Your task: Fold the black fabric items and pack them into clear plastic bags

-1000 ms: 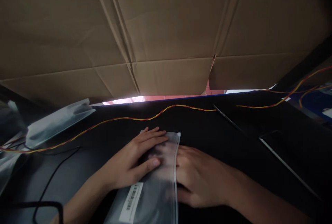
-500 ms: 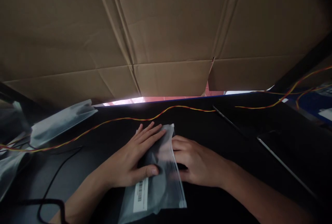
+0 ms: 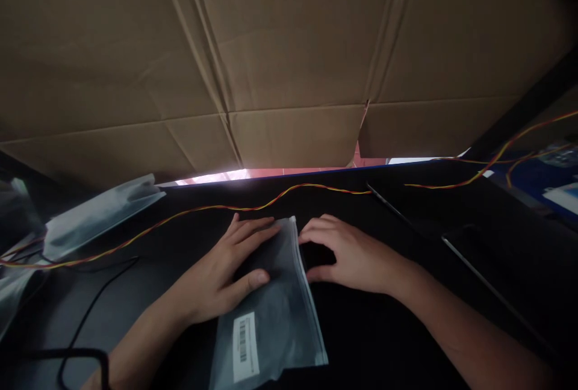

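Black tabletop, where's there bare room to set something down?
Bare tabletop shows between the twisted wire, black cable and left hand, and between the zip bag and right forearm. Far left is crowded with plastic packaging, twisted wire and black cable. At right, pale strips lie in darkness; I can't judge room there.
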Demonstrator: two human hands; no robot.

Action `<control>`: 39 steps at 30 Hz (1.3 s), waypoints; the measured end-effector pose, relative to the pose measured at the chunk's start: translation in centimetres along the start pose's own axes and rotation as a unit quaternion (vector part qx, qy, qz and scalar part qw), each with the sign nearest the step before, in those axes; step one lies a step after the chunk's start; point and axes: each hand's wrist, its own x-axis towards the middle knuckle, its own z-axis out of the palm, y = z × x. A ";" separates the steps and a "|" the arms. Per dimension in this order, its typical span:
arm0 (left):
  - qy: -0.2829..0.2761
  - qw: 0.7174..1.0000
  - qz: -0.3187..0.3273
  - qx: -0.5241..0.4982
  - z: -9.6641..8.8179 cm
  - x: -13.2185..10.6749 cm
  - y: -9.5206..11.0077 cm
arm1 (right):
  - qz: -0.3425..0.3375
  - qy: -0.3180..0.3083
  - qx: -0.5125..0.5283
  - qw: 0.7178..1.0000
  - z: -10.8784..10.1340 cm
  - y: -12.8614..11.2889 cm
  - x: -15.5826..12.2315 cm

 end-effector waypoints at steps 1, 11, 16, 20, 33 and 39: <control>0.006 1.000 -0.004 0.002 0.2 0.1 0.0 | -0.007 -0.009 -0.023 1.000 0.5 0.0 0.0; 0.057 0.995 -0.029 -0.078 0.5 0.6 1.2 | -0.029 0.012 0.097 0.995 2.4 -1.3 0.5; 0.118 0.976 -0.099 -0.157 0.8 1.0 1.7 | 0.069 0.132 0.205 0.967 3.3 -1.3 1.2; 0.111 0.970 -0.109 -0.188 0.8 0.9 2.1 | 0.173 0.126 0.327 0.921 4.5 -0.8 1.4; 0.055 0.979 -0.122 -0.153 0.2 1.7 3.9 | 0.221 0.066 0.377 0.897 5.3 -1.6 1.6; 0.116 0.978 -0.125 -0.120 0.8 1.7 3.5 | 0.240 -0.028 0.360 0.901 5.0 -2.3 1.4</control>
